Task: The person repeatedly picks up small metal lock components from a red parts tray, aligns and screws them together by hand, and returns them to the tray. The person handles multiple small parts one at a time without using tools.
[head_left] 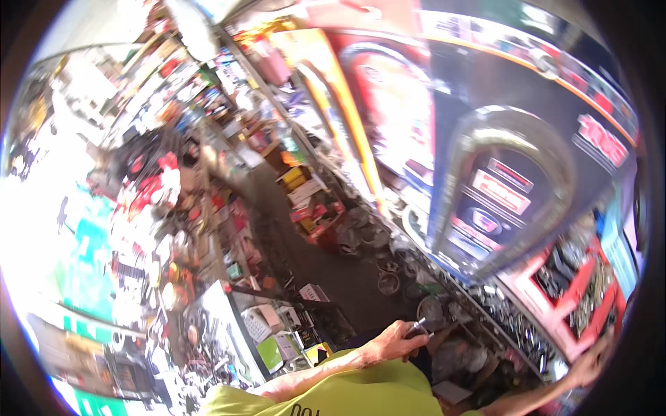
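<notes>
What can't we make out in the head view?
- Small metal item in the left hand, head view: too small, partly covered by that hand.
- Right hand, head view: blur and dark lens rim hide whether it touches the red tray.
- Crowded goods at left, head view: lost to blur and glare.

there are two hands [397, 341] [592, 363], one held metal piece [419, 325], one shirt [361, 390]

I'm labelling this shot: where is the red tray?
The red tray shows at the head view's lower right, just above the right hand.
</notes>
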A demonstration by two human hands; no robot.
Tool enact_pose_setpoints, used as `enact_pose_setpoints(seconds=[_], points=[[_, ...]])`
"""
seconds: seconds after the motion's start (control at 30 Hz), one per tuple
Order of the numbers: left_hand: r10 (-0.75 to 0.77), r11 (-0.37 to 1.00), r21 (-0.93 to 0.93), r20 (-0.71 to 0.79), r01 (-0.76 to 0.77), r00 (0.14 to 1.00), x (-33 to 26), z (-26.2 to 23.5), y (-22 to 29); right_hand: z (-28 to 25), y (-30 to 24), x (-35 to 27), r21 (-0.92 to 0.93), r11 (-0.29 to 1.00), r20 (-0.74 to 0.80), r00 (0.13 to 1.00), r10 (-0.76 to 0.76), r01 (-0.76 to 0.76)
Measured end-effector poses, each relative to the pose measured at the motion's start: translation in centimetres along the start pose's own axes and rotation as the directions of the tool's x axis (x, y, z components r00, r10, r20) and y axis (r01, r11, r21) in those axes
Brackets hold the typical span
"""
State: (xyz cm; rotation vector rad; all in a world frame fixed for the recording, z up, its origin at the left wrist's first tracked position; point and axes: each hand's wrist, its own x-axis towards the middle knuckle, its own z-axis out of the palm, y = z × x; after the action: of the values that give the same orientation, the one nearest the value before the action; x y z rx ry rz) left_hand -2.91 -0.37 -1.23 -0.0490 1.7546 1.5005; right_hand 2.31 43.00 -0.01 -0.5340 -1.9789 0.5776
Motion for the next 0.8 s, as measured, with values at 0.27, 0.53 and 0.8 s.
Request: enact_pose_setpoints(seconds=[0.27, 0.53, 0.8], points=[[-0.065, 0.99, -0.131, -0.109, 0.051, 0.992, 2.3, -0.6, -3.2, 1.3, 1.5, 1.7, 0.182, 0.976, -0.269, 0.948, 0.169, -0.123], [-0.05, 0.957, -0.287, -0.026, 0.041, 0.998, 3.8, 5.9, -5.5, 0.3, 2.1, 1.7, 0.124, 0.983, -0.143, 0.977, 0.155, -0.137], [-0.065, 0.935, -0.349, 0.024, 0.069, 0.998, 2.3, 10.1, -5.5, 0.7, -3.2, 1.7, 0.186, 0.982, -0.146, 0.989, -0.015, 0.043]])
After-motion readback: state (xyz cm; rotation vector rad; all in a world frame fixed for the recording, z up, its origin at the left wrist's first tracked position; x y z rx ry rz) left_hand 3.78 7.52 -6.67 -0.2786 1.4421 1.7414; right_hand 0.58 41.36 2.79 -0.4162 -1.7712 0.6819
